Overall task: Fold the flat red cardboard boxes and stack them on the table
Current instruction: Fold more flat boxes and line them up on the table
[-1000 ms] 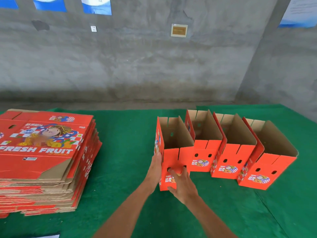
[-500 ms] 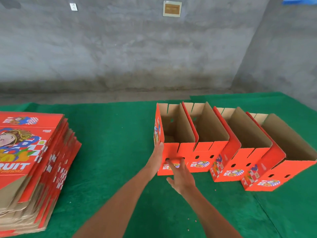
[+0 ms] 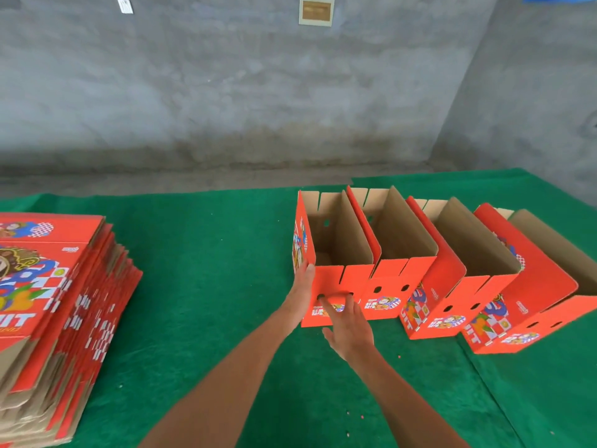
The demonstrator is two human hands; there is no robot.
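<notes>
Several folded red boxes stand in a row on the green table (image 3: 210,286), open tops up, each leaning on its neighbour. The leftmost folded box (image 3: 336,282) is the nearest one to me. My left hand (image 3: 302,292) lies flat with straight fingers against that box's left front corner. My right hand (image 3: 347,324) is open just in front of its near face, fingers spread; whether the fingertips touch the cardboard I cannot tell. A tall stack of flat red boxes (image 3: 55,302) printed with a cartoon figure lies at the left.
The table's far edge runs along a grey concrete wall (image 3: 258,92), with bare floor between them. A seam in the green cloth (image 3: 484,376) runs diagonally at the right. Open green surface lies between the flat stack and the row of folded boxes.
The leftmost box has been pushed right against the row, closing the gaps. My right hand has come off its front face and opened. The camera view has tilted down and shifted.
</notes>
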